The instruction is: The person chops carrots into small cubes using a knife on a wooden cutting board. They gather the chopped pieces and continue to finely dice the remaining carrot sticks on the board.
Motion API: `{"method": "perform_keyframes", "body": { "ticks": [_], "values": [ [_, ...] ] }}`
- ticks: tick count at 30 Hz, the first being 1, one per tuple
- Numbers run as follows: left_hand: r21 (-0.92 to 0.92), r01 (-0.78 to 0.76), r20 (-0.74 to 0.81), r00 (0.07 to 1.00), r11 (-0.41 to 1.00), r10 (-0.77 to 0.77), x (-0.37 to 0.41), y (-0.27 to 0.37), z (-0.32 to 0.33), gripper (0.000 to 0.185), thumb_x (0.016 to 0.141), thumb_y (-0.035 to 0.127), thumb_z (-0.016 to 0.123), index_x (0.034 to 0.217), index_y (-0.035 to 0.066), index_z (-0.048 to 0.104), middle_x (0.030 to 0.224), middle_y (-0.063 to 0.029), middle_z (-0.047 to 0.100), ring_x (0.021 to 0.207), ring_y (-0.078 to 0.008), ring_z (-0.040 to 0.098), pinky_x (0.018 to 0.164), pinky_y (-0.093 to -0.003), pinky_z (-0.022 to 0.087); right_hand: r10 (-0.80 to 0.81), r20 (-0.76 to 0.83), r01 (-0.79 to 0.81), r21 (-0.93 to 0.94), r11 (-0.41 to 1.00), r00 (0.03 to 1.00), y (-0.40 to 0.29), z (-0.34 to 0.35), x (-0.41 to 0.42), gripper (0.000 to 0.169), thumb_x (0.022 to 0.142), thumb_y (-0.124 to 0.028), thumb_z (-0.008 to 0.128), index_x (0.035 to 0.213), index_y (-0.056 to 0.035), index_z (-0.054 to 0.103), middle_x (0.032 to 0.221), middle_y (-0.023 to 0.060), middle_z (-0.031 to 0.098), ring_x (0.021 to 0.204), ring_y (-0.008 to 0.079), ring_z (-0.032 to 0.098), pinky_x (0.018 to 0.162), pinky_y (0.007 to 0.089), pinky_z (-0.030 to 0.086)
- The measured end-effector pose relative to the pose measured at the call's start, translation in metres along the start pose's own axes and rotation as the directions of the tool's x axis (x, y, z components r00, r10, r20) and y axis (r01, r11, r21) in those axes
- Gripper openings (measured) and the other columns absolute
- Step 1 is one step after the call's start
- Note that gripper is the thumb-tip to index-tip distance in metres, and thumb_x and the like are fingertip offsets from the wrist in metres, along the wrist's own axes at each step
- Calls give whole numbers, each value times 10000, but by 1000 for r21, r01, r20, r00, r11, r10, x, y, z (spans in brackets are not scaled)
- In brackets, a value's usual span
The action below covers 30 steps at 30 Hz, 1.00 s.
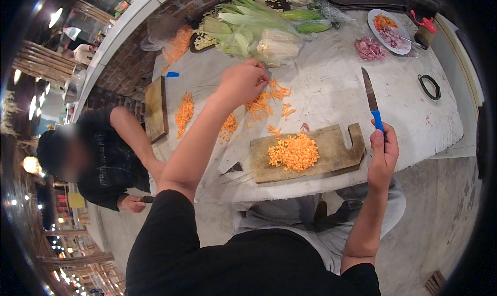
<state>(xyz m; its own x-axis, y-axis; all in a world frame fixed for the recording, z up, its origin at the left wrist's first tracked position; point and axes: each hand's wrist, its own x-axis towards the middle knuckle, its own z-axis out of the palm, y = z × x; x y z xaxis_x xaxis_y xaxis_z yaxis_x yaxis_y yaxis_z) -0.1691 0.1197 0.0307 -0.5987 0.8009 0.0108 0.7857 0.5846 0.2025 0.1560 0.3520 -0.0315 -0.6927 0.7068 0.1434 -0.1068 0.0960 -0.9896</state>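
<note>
My right hand (382,152) grips the blue handle of a kitchen knife (371,90), its blade pointing away from me above the table. My left hand (244,80) reaches across to a loose pile of carrot sticks (260,106), fingers bent at the pile's far edge. Whether those fingers pinch any sticks is hidden. Between my arms lies a wooden cutting board (334,152) with a hooked notch at its right end. A heap of diced carrot (294,151) sits on it. A smaller heap of diced carrot (229,125) shows beside my left forearm, with more carrot sticks (184,113) farther left.
Corn cobs in plastic (279,43) lie at the back, beside bagged orange pieces (178,43). At the right are a plate of chopped vegetables (404,43), bagged shallots (371,49) and a dark green ring-shaped band (429,87). A co-worker (112,152) at the left holds a knife near another board (156,109).
</note>
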Motion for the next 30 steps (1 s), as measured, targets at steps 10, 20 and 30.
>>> {"method": "perform_keyframes", "body": {
  "ticks": [10, 20, 30],
  "values": [
    [-62, 94, -106, 989, 994, -100, -3, -18, 0, 196, 991, 220, 739, 1080, 52, 785, 1216, -111, 733, 1130, -362, 707, 948, -459, 568, -20, -19, 20, -25, 1000, 1000, 0, 2, 1, 252, 1161, -184, 558, 1282, 5, 672, 938, -55, 512, 857, 44, 419, 756, 219, 362],
    [-60, -39, -69, 997, 997, 35, -3, 54, 9, 209, 946, 286, 775, 999, 96, 845, 1229, -63, 751, 1087, -311, 737, 908, -442, 591, -8, -11, 8, 2, 1000, 1000, 2, -1, 1, 260, 1162, -198, 560, 1281, 2, 676, 922, -67, 493, 850, 45, 408, 750, 226, 351],
    [-86, 31, -149, 988, 996, -44, 8, 68, 30, 178, 873, 254, 772, 876, 97, 855, 1206, -35, 774, 1001, -293, 764, 867, -438, 609, -32, -19, 31, -39, 999, 999, 1, 3, 3, 291, 1167, -228, 556, 1300, 6, 667, 886, -65, 475, 817, 46, 382, 724, 224, 326]
  ]
}}
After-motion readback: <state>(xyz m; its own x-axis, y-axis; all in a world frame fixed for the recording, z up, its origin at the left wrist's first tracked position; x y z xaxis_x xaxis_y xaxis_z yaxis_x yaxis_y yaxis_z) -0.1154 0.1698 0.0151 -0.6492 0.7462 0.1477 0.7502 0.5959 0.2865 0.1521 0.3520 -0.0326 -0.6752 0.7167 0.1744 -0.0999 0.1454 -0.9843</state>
